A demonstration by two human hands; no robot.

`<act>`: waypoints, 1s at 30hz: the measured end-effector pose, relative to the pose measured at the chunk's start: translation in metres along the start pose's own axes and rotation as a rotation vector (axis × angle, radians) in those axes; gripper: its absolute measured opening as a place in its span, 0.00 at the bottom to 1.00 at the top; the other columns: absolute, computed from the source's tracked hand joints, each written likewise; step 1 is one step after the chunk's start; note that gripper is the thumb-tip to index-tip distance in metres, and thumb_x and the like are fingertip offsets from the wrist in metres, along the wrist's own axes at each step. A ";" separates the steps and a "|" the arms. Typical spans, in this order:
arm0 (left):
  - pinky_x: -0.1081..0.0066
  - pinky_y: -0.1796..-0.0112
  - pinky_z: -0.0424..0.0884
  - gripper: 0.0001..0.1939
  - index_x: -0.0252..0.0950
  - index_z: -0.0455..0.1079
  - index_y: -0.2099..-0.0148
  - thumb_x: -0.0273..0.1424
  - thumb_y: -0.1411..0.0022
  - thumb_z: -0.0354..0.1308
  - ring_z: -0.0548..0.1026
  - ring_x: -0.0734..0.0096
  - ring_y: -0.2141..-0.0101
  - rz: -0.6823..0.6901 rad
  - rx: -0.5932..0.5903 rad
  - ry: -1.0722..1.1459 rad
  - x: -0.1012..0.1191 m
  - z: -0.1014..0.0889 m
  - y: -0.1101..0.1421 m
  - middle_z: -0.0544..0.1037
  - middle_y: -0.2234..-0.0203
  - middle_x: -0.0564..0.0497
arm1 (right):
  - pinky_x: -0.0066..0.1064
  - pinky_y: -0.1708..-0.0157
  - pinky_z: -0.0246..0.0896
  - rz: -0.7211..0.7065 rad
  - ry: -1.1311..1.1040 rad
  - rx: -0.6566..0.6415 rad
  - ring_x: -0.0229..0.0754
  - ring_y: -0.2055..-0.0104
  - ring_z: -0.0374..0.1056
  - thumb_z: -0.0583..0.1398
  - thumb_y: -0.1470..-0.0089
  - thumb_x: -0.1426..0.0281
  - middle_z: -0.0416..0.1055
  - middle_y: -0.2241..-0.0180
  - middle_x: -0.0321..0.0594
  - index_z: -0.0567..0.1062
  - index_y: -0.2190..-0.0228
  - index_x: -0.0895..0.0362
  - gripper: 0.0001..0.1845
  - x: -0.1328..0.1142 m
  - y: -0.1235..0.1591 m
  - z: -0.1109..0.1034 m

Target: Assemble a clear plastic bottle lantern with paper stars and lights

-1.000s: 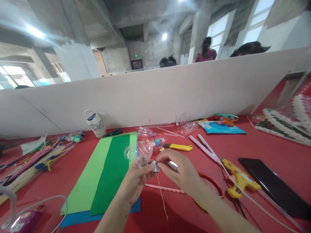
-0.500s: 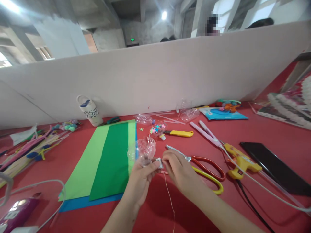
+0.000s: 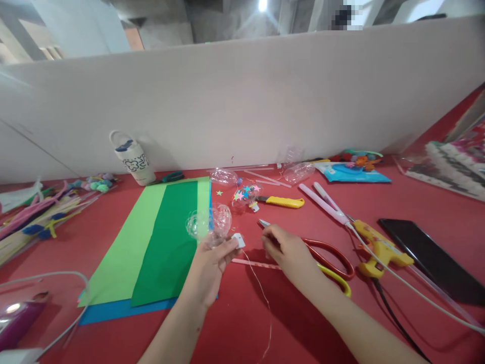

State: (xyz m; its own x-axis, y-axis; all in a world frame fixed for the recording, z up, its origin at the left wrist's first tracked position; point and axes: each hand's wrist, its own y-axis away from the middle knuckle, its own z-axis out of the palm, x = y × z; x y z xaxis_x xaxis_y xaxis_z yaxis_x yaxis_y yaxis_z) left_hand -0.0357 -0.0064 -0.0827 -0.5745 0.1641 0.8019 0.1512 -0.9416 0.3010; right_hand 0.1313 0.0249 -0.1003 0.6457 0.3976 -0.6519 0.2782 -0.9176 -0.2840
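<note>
My left hand (image 3: 214,258) is closed, pinching a small white battery box (image 3: 238,240) between thumb and fingers. From the box a thin light-string wire (image 3: 261,288) trails down toward the table's front edge. Clear, round-lobed plastic pieces (image 3: 220,217), like cut bottle ends, sit at the same hand over the green sheets; how they are gripped is hidden. My right hand (image 3: 290,250) is a short way to the right, its fingers curled together above the scissors (image 3: 329,255) with red and yellow handles. Whatever those fingers may hold does not show. A pink strip (image 3: 257,263) lies between the hands.
Green sheets (image 3: 166,247) lie left of centre. Farther back are a yellow cutter knife (image 3: 284,202), star-filled clear plastic (image 3: 244,196) and a clear bottle (image 3: 223,176). A pink hair straightener (image 3: 324,202), yellow glue gun (image 3: 381,247) and black phone (image 3: 432,260) occupy the right. A white tumbler (image 3: 134,164) stands back left.
My right hand has drawn away to the right from the battery box. My left hand, still holding the box, has shifted slightly left. The view has tilted down a little.
</note>
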 end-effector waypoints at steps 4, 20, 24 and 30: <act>0.74 0.69 0.73 0.14 0.33 0.69 0.70 0.23 0.60 0.69 0.75 0.73 0.72 -0.018 -0.058 -0.020 -0.001 0.001 0.003 0.76 0.74 0.52 | 0.29 0.75 0.56 0.036 -0.035 -0.056 0.38 0.78 0.63 0.52 0.49 0.74 0.66 0.80 0.33 0.64 0.75 0.54 0.05 0.004 0.000 0.004; 0.71 0.62 0.69 0.09 0.34 0.69 0.67 0.26 0.52 0.65 0.74 0.72 0.68 0.058 -0.145 -0.132 -0.016 0.007 0.009 0.76 0.73 0.53 | 0.27 0.71 0.60 0.117 -0.394 -0.096 0.36 0.70 0.65 0.56 0.47 0.70 0.69 0.72 0.33 0.70 0.67 0.53 0.04 -0.032 0.017 0.001; 0.68 0.60 0.70 0.09 0.34 0.69 0.67 0.25 0.53 0.65 0.76 0.69 0.67 0.008 -0.138 -0.094 -0.011 0.004 0.007 0.77 0.71 0.51 | 0.26 0.71 0.59 0.097 -0.381 -0.059 0.36 0.69 0.65 0.55 0.49 0.75 0.70 0.70 0.33 0.72 0.67 0.53 0.08 -0.031 0.015 -0.003; 0.71 0.66 0.71 0.10 0.33 0.68 0.69 0.24 0.57 0.65 0.75 0.71 0.71 -0.016 -0.071 -0.175 -0.002 -0.001 0.003 0.77 0.74 0.52 | 0.27 0.64 0.61 0.078 -0.436 -0.190 0.37 0.63 0.68 0.56 0.47 0.75 0.72 0.66 0.35 0.75 0.66 0.53 0.09 -0.030 0.011 -0.014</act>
State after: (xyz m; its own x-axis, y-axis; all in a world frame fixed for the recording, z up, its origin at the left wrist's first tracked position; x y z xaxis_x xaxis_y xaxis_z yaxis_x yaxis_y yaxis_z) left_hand -0.0350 -0.0098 -0.0839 -0.4267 0.2222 0.8767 0.0821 -0.9558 0.2822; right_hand 0.1252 0.0026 -0.0744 0.3229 0.2540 -0.9117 0.3923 -0.9126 -0.1153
